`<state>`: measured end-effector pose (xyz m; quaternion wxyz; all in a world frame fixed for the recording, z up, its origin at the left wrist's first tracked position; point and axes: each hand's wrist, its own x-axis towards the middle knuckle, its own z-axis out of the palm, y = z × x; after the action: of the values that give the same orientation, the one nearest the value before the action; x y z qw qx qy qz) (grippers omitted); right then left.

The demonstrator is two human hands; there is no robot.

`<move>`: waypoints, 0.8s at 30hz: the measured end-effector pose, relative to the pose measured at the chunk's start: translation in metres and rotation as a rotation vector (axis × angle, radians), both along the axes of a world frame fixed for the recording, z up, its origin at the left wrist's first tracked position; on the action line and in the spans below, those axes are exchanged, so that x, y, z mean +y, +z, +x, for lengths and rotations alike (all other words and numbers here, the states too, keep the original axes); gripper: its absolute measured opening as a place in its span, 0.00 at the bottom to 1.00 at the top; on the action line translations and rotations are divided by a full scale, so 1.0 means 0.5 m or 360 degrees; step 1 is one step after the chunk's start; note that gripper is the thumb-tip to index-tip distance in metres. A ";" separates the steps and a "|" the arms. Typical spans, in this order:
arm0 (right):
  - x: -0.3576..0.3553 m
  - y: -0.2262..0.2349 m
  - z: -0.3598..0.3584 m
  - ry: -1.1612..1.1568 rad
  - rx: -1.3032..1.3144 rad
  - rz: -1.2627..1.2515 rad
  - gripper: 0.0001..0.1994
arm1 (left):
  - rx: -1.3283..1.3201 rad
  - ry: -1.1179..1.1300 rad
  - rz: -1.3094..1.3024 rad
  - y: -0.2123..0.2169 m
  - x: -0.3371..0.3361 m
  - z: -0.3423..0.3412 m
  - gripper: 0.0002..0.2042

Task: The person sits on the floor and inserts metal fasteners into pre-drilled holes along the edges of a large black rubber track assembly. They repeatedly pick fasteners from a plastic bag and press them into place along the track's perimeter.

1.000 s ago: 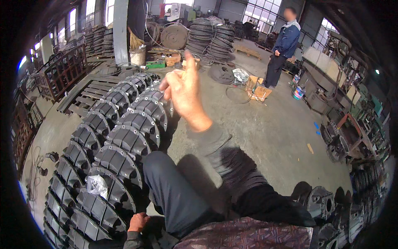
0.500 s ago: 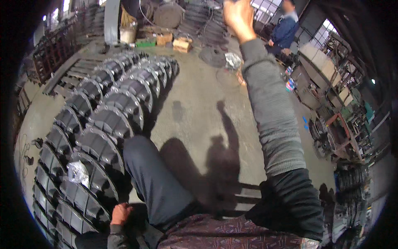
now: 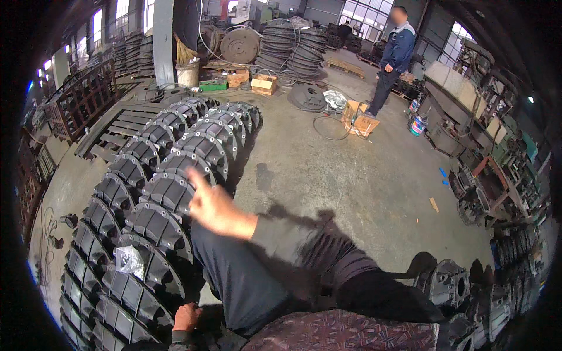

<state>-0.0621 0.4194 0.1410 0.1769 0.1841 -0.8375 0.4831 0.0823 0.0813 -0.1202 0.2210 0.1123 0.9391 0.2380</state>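
From here, I'd keep the right hand [image 3: 215, 212], half-open, index extended, visibly empty, clear of the ribbed black housings [image 3: 155, 222]; the left hand [image 3: 187, 317] curls, its hold unclear.

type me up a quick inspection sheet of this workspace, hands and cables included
surface: grey concrete floor, dark shadows across it
things: rows of black ribbed metal castings; clear plastic bag resting on them
clutter: open brown cardboard box on the floor
hands: right hand blurred, one finger extended, nothing seen held; left hand near the castings, grip unclear
cables: thin dark loop beside the box, cable or wire unclear
surroundings: person in dark blue jacket standing behind the box
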 end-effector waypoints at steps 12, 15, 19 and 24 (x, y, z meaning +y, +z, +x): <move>-0.369 -0.244 0.105 0.0890 -0.0890 -0.0485 0.07 | -0.0241 0.0195 0.0129 -0.100 -0.050 0.064 0.18; -0.426 -0.268 0.102 0.1133 -0.1090 -0.0573 0.02 | -0.0173 0.0375 0.0195 -0.031 -0.048 0.098 0.17; -0.475 -0.298 0.080 0.1103 -0.1360 -0.0657 0.03 | 0.0245 0.0378 0.0193 0.093 -0.030 0.158 0.12; -0.477 -0.261 0.073 0.1350 -0.1478 -0.1332 0.07 | 0.0147 0.0498 -0.0086 0.202 0.001 0.221 0.11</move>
<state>-0.0255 0.1807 0.0107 -0.3402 0.1855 -0.4299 0.8155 0.1930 0.0818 -0.0191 0.1406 -0.0305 0.9603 0.2388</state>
